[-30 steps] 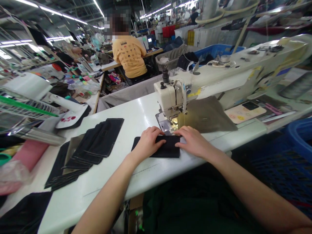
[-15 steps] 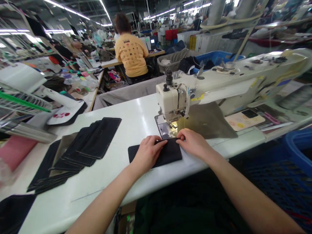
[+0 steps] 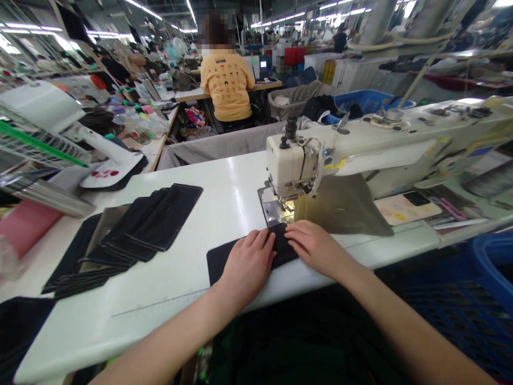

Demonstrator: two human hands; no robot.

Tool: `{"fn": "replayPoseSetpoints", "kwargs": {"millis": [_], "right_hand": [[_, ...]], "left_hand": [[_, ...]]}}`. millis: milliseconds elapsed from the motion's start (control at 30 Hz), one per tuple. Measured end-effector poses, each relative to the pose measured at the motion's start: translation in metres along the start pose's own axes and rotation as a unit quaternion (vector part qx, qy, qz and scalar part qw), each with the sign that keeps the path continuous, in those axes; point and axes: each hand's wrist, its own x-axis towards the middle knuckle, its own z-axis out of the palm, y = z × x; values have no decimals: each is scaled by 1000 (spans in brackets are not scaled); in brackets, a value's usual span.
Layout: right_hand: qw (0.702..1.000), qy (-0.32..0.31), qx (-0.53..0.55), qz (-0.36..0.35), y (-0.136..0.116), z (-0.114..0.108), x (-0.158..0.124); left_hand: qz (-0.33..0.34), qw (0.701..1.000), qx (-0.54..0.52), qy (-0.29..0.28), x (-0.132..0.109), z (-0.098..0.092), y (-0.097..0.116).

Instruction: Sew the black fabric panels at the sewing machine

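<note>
A black fabric piece (image 3: pixel 220 259) lies on the white sewing table in front of the sewing machine (image 3: pixel 286 166). Its far edge reaches up to the metal needle plate (image 3: pixel 274 213), just below the presser foot. My left hand (image 3: pixel 250 263) rests over the middle of the cloth, fingers together and bent down onto it. At the right end of the piece, my right hand (image 3: pixel 315 245) grips the edge with its fingertips, the thumb mostly hidden. The two hands are a small gap apart. Whether the needle is in the cloth cannot be seen.
Stitched black fabric pieces (image 3: pixel 160 216) lie fanned out at the left, one grey-brown among them. A phone (image 3: pixel 409 207) lies right of a grey-brown sheet (image 3: pixel 340 206). A blue basket (image 3: pixel 468 289) stands at the right. A white lamp (image 3: pixel 112 166) is at the left; a person in yellow (image 3: pixel 226 85) sits beyond.
The view has shifted slightly. The black fabric piece has turned a little, its right end now nearer the needle plate. Both hands have changed grip, the right fingers reaching further over the cloth.
</note>
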Motion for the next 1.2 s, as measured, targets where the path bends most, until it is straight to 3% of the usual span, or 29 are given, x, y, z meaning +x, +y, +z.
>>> {"fn": "replayPoseSetpoints", "kwargs": {"millis": [200,333,433,700,867,1200], "right_hand": [[995,10,-98,22,-14,8,-3],[993,30,-110,42,-20,11,-1],[995,33,-87,39,-13,10,-3],[996,31,-67,47,10,7,-5],[996,34,-66,54,12,9,-5],[994,37,-78,71,11,10,-2]], "left_hand": [[69,997,18,1,38,0,-41],[-9,999,15,32,46,-4,-25],[7,1000,-9,23,40,2,-10],[84,995,-45,-7,59,10,-41],[86,995,-38,25,62,7,-34],[85,994,-57,36,63,14,-37]]}}
